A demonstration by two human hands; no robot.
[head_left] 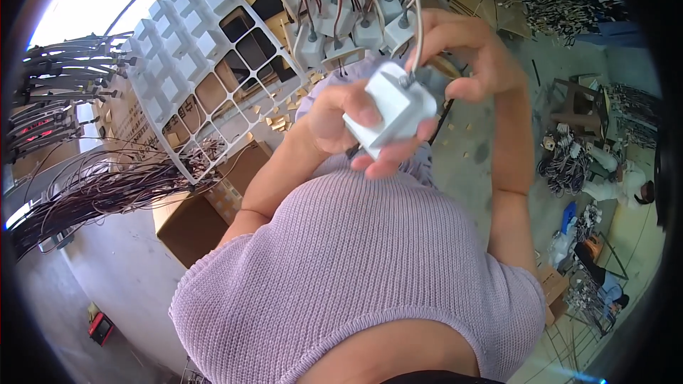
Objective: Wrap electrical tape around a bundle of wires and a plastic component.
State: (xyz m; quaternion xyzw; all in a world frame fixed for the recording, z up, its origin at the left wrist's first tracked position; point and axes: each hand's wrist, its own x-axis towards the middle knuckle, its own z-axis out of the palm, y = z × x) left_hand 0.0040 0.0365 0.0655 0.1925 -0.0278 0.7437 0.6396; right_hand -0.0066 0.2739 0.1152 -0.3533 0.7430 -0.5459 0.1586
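My left hand (341, 117) is closed around a white boxy plastic housing (391, 103), thumb on its near face and fingers beneath. A pale cable (417, 21) runs upward from a dark grommet in the housing's top. Beside the cable is my right hand (469, 50), its fingers curled and its thumb held apart from them. The fingertips come up against or behind the cable; whether they touch it I cannot tell. Just beyond both hands stand several similar white housings (366, 32) with brown and white wires rising from them.
A white grid tray (213, 103) stands at the left, part of its cells filled with white housings. Dark wire bundles (107, 192) hang beside it, above an open cardboard box (188, 224). Yellowish scraps (279, 122) lie about. Several people, including one in white (626, 183), are at the far right among wire piles.
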